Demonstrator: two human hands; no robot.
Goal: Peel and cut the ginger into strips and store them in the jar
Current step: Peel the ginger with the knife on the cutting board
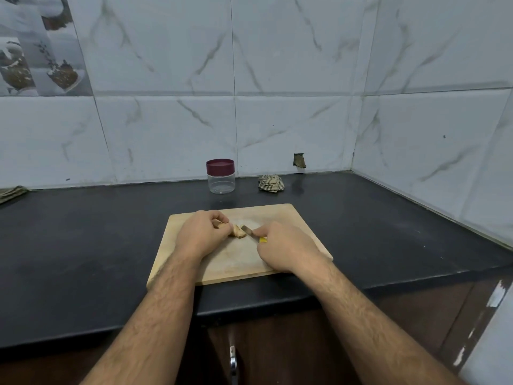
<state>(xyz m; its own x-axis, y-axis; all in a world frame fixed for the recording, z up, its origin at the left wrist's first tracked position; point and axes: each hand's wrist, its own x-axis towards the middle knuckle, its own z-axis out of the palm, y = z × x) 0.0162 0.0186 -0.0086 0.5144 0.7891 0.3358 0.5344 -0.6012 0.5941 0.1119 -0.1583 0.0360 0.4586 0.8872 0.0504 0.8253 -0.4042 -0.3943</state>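
A knobbly tan piece of ginger (238, 231) lies on the wooden cutting board (280, 215) near its middle. My left hand (198, 234) holds the ginger's left end with curled fingers. My right hand (283, 247) grips a small knife (248, 230) with a yellow handle, forefinger along its back; the blade tip touches the ginger's right side. A clear plastic jar (221, 176) with a maroon lid on stands behind the board by the wall.
The board sits on a black countertop (83, 240) in a tiled corner. A crumpled striped cloth (271, 183) lies to the right of the jar. Another cloth (12, 193) lies at the far left. A cabinet handle (232, 359) shows below the counter edge.
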